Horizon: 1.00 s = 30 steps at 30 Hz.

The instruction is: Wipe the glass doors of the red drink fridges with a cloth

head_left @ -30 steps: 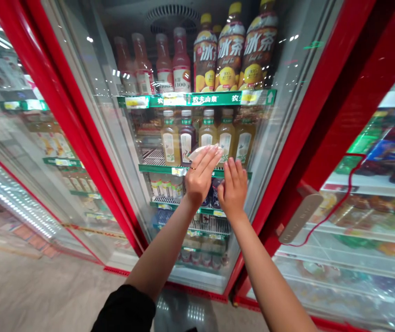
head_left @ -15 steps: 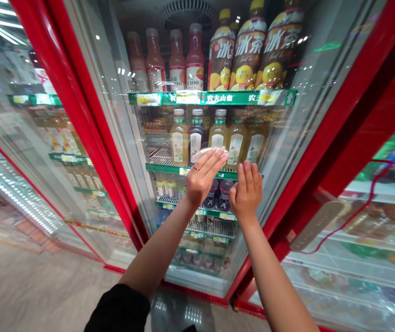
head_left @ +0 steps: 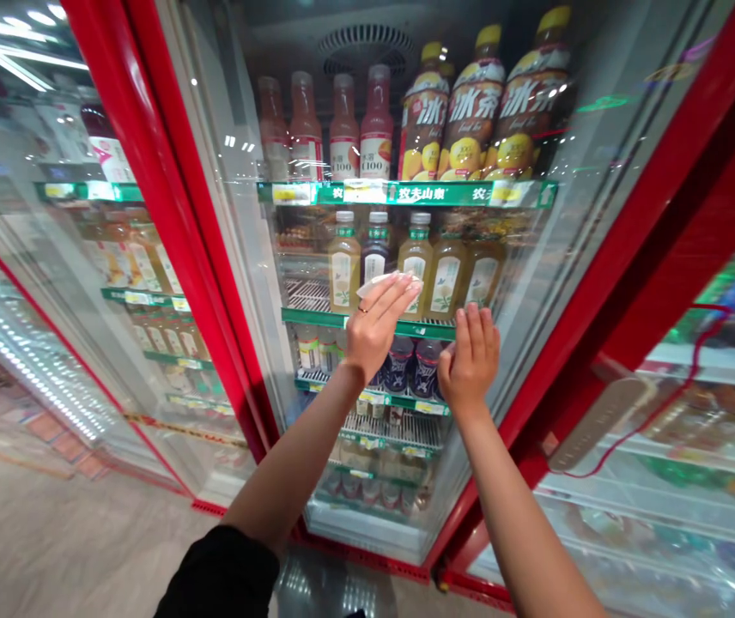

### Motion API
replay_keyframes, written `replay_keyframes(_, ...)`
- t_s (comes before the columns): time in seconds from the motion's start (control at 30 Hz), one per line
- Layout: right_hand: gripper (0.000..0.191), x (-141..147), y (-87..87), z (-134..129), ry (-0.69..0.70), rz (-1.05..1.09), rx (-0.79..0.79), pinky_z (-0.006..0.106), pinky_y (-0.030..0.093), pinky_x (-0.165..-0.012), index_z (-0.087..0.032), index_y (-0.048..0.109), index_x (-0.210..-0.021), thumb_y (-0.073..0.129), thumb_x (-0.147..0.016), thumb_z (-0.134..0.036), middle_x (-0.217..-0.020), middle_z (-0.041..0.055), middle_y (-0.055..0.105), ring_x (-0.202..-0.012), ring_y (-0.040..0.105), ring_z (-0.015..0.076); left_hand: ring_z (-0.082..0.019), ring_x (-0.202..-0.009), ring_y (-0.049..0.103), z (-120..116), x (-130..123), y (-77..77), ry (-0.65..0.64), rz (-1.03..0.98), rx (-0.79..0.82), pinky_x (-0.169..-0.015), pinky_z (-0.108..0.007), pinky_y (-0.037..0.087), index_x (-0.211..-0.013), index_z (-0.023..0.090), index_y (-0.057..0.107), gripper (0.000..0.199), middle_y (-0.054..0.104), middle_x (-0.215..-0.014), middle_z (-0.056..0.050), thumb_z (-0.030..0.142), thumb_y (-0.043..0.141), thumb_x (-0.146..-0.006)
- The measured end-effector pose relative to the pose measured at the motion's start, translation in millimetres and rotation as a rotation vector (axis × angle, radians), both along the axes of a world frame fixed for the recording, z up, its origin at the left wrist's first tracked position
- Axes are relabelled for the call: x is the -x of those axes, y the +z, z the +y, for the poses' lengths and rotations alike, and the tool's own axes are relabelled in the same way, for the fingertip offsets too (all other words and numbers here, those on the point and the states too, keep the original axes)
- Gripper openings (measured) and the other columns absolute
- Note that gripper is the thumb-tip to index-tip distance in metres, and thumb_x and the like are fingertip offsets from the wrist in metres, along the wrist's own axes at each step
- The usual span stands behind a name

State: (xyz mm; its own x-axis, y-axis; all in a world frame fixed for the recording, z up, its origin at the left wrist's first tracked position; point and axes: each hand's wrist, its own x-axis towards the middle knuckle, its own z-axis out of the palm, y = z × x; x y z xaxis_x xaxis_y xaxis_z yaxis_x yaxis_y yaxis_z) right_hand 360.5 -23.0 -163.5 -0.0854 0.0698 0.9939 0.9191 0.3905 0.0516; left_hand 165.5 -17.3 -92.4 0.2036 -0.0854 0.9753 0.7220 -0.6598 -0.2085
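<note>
A white cloth or tissue [head_left: 371, 286] lies flat against the glass door [head_left: 303, 232] of a drinks fridge. My left hand [head_left: 377, 322], with a ring on one finger, presses it there, its fingers together and stretched over it. To the right, my right hand [head_left: 470, 356] rests on or close to the glass, fingers extended upward, nothing visible in it. Behind the glass stand juice bottles [head_left: 448, 279] on a green-edged shelf, partly hidden by my hands.
Red frames [head_left: 174, 206] border the door on both sides. A grey handle [head_left: 599, 425] with a red cord [head_left: 654, 425] is at the right. Pink bottles [head_left: 344, 137] and large iced tea bottles [head_left: 464, 120] fill the top shelf. Grey floor [head_left: 84, 541] shows at lower left.
The view has shifted, so the fridge contents appear slightly lower and farther right. My right hand appears a little farther right; my left hand with the cloth stays in about the same place in view.
</note>
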Motion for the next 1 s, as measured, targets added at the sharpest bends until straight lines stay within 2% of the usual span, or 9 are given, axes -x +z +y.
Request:
replay_keyframes(0.1, 0.088, 3, 2.4, -3, 0.032, 0.026, -0.009, 0.059, 0.042, -0.128, -0.028, 0.024, -0.176, 0.045, -0.093, -0.010, -0.174, 0.0087, 0.048, -0.162, 0.043, 0.0332, -0.018, -0.152, 0.057, 5, 14, 14.0, 0.010, -0.005, -0.007, -0.130, -0.042, 0.051, -0.171, 0.034, 0.034, 0.076, 0.070, -0.154, -0.002, 0.000, 0.048, -0.105)
replay_keyframes(0.17, 0.087, 8, 4.8, -6, 0.042, 0.056, -0.031, 0.059, 0.040, -0.130, -0.028, 0.025, -0.176, 0.044, -0.093, -0.010, -0.173, 0.0082, 0.048, -0.162, 0.043, 0.0321, -0.020, -0.151, 0.059, 7, 23, 15.4, 0.036, -0.104, -0.042, -0.127, -0.045, 0.054, -0.168, 0.033, 0.042, 0.071, 0.071, -0.152, -0.004, 0.001, 0.046, -0.106)
replay_keyframes(0.27, 0.088, 21, 9.3, -11, 0.039, 0.066, -0.017, 0.061, 0.037, -0.131, -0.028, 0.021, -0.177, 0.043, -0.094, -0.011, -0.175, 0.0081, 0.046, -0.163, 0.041, 0.0323, -0.022, -0.147, 0.063, 3, 27, 1.3, 0.058, -0.219, -0.074, -0.123, -0.048, 0.058, -0.164, 0.031, 0.050, 0.065, 0.075, -0.146, -0.007, 0.002, 0.045, -0.106)
replay_keyframes(0.4, 0.092, 52, 15.1, -12, 0.115, 0.001, 0.056, 0.057, 0.039, -0.131, -0.029, 0.011, -0.178, 0.043, -0.094, -0.011, -0.177, 0.0062, 0.042, -0.164, 0.040, 0.0313, -0.021, -0.146, 0.064, -2, 22, -17.7, 0.005, -0.192, -0.045, -0.123, -0.045, 0.057, -0.164, 0.029, 0.049, 0.064, 0.076, -0.145, -0.006, 0.003, 0.049, -0.106)
replay_keyframes(0.6, 0.088, 96, 12.7, -5, 0.135, 0.092, 0.060, 0.055, 0.038, -0.132, -0.028, 0.015, -0.177, 0.045, -0.097, -0.009, -0.177, 0.0071, 0.043, -0.167, 0.032, 0.0272, -0.018, -0.144, 0.065, 2, 50, 0.4, -0.029, -0.137, -0.045, -0.123, -0.041, 0.057, -0.162, 0.033, 0.053, 0.062, 0.076, -0.144, -0.004, 0.004, 0.053, -0.106)
replay_keyframes(0.7, 0.085, 100, 8.0, -2, 0.089, 0.089, 0.025, 0.053, 0.037, -0.133, -0.024, 0.020, -0.177, 0.048, -0.098, -0.011, -0.175, 0.0090, 0.046, -0.168, 0.031, 0.0262, -0.020, -0.144, 0.065, 0, 66, -3.9, 0.012, -0.252, -0.056, -0.122, -0.045, 0.058, -0.158, 0.031, 0.058, 0.060, 0.076, -0.144, -0.006, 0.002, 0.050, -0.106)
replay_keyframes(0.87, 0.083, 98, 2.6, -3, 0.073, -0.060, -0.017, 0.044, 0.037, -0.133, -0.021, 0.019, -0.177, 0.046, -0.099, -0.015, -0.172, 0.0080, 0.050, -0.163, 0.041, 0.0232, -0.023, -0.144, 0.066, -7, 65, -31.6, 0.102, -0.280, -0.020, -0.119, -0.048, 0.060, -0.156, 0.023, 0.060, 0.055, 0.078, -0.140, -0.011, 0.002, 0.052, -0.106)
replay_keyframes(0.93, 0.081, 98, 2.4, -4, 0.084, -0.137, -0.021, 0.040, 0.036, -0.133, -0.020, 0.020, -0.176, 0.046, -0.100, -0.017, -0.168, 0.0074, 0.055, -0.162, 0.043, 0.0212, -0.023, -0.144, 0.066, -6, 64, -30.2, 0.087, -0.188, -0.019, -0.119, -0.047, 0.061, -0.159, 0.023, 0.056, 0.056, 0.077, -0.142, -0.010, 0.004, 0.056, -0.106)
replay_keyframes(1.0, 0.079, 98, 3.0, -5, 0.093, -0.178, -0.015, 0.038, 0.035, -0.133, -0.019, 0.021, -0.176, 0.046, -0.101, -0.018, -0.166, 0.0072, 0.058, -0.162, 0.043, 0.0200, -0.022, -0.145, 0.065, -2, 69, -19.1, 0.053, -0.086, -0.034, -0.119, -0.046, 0.061, -0.162, 0.025, 0.052, 0.060, 0.076, -0.144, -0.008, 0.004, 0.057, -0.105)
